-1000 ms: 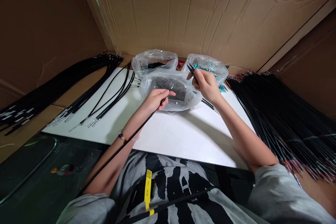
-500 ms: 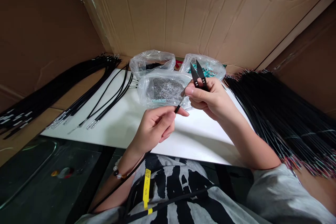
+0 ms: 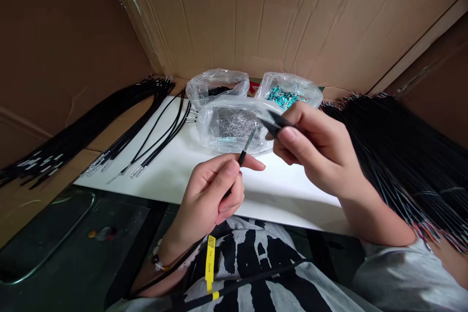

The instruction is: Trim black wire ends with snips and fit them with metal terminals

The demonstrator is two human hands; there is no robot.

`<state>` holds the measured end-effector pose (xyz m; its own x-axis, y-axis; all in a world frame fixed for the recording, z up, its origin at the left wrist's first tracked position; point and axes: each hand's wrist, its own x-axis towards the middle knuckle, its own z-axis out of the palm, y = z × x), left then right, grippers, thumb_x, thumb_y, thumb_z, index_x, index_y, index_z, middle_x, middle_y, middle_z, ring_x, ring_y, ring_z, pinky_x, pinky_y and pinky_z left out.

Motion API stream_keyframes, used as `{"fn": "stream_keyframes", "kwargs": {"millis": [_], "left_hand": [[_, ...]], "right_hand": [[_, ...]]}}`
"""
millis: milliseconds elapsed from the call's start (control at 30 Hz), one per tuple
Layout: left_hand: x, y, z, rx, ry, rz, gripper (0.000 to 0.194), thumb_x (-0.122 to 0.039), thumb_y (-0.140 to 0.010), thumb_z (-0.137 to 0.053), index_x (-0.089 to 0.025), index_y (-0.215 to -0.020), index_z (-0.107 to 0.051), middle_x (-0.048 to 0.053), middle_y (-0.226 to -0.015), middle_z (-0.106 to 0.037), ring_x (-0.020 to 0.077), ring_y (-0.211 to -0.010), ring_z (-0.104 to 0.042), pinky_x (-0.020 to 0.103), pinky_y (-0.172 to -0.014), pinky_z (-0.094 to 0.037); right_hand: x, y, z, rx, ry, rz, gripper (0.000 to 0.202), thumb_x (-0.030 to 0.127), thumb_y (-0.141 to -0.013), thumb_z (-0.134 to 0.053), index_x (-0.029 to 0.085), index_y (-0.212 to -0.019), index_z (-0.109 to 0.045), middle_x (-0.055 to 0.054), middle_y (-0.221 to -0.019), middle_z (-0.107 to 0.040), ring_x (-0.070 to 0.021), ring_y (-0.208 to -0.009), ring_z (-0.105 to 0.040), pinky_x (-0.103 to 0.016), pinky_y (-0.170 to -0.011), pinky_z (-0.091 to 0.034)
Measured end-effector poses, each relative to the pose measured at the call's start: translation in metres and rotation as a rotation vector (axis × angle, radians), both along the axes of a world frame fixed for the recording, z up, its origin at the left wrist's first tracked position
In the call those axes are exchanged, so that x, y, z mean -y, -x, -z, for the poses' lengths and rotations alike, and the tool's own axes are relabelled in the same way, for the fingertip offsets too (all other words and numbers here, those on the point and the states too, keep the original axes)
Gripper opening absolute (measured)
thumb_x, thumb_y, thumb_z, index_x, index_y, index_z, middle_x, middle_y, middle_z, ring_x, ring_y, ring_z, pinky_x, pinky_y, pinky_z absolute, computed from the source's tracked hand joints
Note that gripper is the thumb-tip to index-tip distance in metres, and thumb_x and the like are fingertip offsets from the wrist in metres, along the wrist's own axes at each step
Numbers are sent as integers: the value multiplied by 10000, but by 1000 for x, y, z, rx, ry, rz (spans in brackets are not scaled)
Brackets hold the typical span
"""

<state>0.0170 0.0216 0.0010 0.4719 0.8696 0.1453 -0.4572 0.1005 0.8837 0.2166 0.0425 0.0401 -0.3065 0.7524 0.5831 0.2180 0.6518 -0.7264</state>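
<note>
Pinched in my left hand (image 3: 217,187) is a black cable (image 3: 242,157), its thin silvery end (image 3: 250,136) pointing up and to the right. My right hand (image 3: 318,146) is closed around small black thread snips (image 3: 276,123), whose blurred blades point left, just right of the cable's silvery end and apart from it. Behind both hands, a clear plastic bag (image 3: 208,131) of small silvery pieces lies on the white board (image 3: 175,175).
Bags of black pieces (image 3: 218,90) and teal pieces (image 3: 285,96) stand behind. Black cable bundles lie left (image 3: 91,117) and right (image 3: 409,151). Several short cables (image 3: 161,139) rest on the board. Cardboard walls (image 3: 248,19) surround the table.
My right hand has turned the snips from upright to pointing left and released the cable's silvery end. My left hand still holds the cable. The view has shifted slightly.
</note>
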Motion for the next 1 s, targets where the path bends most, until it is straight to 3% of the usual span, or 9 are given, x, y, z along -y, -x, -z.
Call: {"fn": "stream_keyframes", "kwargs": {"millis": [100, 233, 533, 667, 1000], "left_hand": [[5, 1, -1, -11, -3, -21, 268, -388, -1052, -557, -255, -978, -779, -99, -465, -287, 36, -360, -185, 180, -384, -161], [9, 3, -4, 0, 18, -15, 288, -400, -1046, -561, -257, -913, -773, -100, -451, -256, 34, -352, -154, 183, -376, -131], [8, 7, -7, -49, -24, -7, 277, -406, -1030, -594, -246, -898, -777, -90, -439, -295, 46, -356, -187, 202, -372, -157], [10, 7, -7, -55, -13, 1, 274, -417, -1020, -612, -242, -892, -780, -92, -438, -287, 41, -361, -186, 200, -374, -156], [11, 8, -15, 140, 189, 202, 318, -404, -1016, -615, -205, -804, -743, -117, -389, -209, 10, -288, -102, 203, -340, -85]], "right_hand": [[8, 3, -4, 205, -182, 92, 249, 264, -1029, -595, 207, -787, -585, 47, -612, -529, -72, -513, -403, -228, -497, -328], [11, 6, -5, 279, -269, 118, 232, 247, -1014, -618, 194, -790, -643, 52, -582, -549, -62, -485, -415, -211, -473, -325], [19, 4, -10, 274, -174, 65, 252, 223, -1004, -629, 167, -764, -680, 66, -563, -454, -47, -485, -326, -199, -439, -279], [19, 2, -13, 267, -117, 15, 225, 197, -990, -640, 171, -776, -709, 54, -574, -525, -47, -490, -391, -189, -438, -308], [16, 2, -6, 307, -304, 53, 225, 251, -1001, -635, 195, -805, -731, 10, -600, -633, -83, -474, -481, -233, -452, -384]]}}
